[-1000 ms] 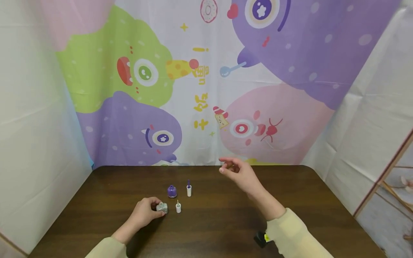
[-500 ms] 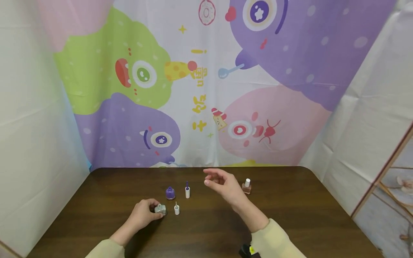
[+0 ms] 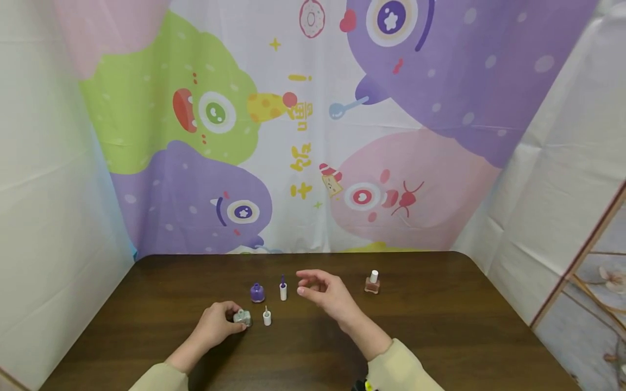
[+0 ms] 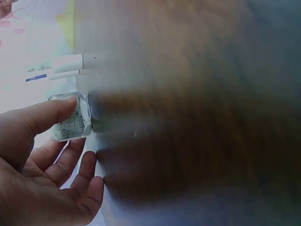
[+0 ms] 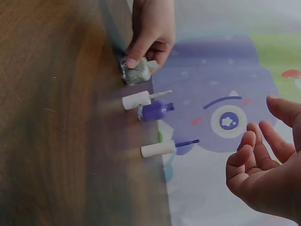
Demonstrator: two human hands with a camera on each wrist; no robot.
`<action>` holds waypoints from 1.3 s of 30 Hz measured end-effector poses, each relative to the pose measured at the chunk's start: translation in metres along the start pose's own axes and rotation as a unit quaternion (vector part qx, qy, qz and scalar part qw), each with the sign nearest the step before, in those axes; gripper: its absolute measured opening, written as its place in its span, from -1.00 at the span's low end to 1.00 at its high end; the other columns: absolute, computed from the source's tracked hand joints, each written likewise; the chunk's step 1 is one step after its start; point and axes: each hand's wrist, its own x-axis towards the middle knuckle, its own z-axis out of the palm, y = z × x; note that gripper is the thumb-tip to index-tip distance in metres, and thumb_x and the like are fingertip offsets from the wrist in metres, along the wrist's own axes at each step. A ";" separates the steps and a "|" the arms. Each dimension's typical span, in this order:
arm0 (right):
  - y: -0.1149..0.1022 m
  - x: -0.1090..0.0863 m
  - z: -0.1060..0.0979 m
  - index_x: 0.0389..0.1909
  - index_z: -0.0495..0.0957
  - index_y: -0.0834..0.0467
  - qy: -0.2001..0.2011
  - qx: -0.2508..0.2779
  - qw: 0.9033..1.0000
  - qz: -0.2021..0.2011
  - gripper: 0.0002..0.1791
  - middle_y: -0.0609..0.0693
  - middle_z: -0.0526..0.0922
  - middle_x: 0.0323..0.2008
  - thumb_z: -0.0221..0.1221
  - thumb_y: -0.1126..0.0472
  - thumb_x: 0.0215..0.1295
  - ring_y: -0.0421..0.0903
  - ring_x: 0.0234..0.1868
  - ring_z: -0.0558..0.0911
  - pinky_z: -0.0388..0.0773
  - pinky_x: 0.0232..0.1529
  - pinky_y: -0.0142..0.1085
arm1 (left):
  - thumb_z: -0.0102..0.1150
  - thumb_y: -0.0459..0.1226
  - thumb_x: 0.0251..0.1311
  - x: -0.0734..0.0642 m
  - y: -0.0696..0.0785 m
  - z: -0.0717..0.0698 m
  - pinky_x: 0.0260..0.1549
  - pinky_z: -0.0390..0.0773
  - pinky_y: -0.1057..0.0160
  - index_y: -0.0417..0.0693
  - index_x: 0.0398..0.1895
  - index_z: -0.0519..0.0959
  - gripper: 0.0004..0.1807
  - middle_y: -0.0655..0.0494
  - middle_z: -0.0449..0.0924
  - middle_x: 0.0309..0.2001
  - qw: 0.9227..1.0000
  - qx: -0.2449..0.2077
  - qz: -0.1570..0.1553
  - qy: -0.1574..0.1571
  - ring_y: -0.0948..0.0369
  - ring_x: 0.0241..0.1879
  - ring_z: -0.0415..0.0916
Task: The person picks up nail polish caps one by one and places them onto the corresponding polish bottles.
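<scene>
My left hand holds an uncapped, speckled grey-green nail polish bottle on the table, its thumb pressed on the glass in the left wrist view. Just right of it a white brush cap stands with its pale brush pointing up. Behind these are an uncapped purple nail polish bottle and a second white brush cap, its purple brush upright. My right hand hovers to the right of that cap, fingers loosely bent and holding nothing. In the right wrist view its fingers are apart from every bottle.
A capped brown nail polish bottle stands on the right of the dark wooden table, beyond my right forearm. A cartoon-print curtain hangs along the table's back edge. White cloth walls flank both sides.
My right hand has moved left and nearer, toward the upright brush caps. The brown bottle, hidden a second ago, has come into sight. My left hand keeps its hold on the grey-green bottle.
</scene>
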 end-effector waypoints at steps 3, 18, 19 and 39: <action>0.008 0.002 0.004 0.05 0.53 0.25 -0.007 0.002 1.000 0.004 -0.64 0.20 0.59 -0.16 0.23 0.31 0.20 -0.24 -0.45 0.42 0.31 -0.54 -0.49 | 0.48 -0.36 -0.24 0.000 0.000 0.000 -0.39 0.43 0.22 -0.12 -0.42 0.60 -0.73 0.17 0.60 -0.45 1.000 0.002 0.001 0.002 0.24 -0.40 0.47; 0.060 0.013 0.028 0.02 0.55 0.26 -0.032 0.001 0.999 0.007 -0.58 0.29 0.60 -0.13 0.32 0.27 0.11 -0.25 -0.49 0.39 0.32 -0.52 -0.49 | 0.48 -0.37 -0.23 0.000 0.001 0.000 -0.41 0.43 0.24 -0.12 -0.42 0.60 -0.74 0.18 0.58 -0.46 1.000 -0.007 -0.004 -0.004 0.26 -0.42 0.44; 0.062 0.013 0.029 0.02 0.55 0.25 -0.033 -0.001 0.999 0.010 -0.58 0.28 0.61 -0.13 0.32 0.27 0.11 -0.25 -0.49 0.39 0.31 -0.52 -0.49 | 0.48 -0.37 -0.23 0.000 0.001 0.000 -0.41 0.44 0.24 -0.12 -0.42 0.60 -0.74 0.18 0.58 -0.46 1.000 -0.008 -0.003 -0.004 0.26 -0.42 0.45; 0.088 0.021 0.063 -0.11 0.62 0.20 -0.065 -0.071 0.994 0.043 -0.64 0.09 0.65 -0.28 0.38 0.31 0.00 -0.22 -0.49 0.41 0.33 -0.52 -0.46 | 0.48 -0.36 -0.21 -0.001 0.000 0.000 -0.40 0.45 0.23 -0.13 -0.41 0.60 -0.74 0.16 0.59 -0.45 1.000 -0.017 -0.009 -0.003 0.25 -0.40 0.46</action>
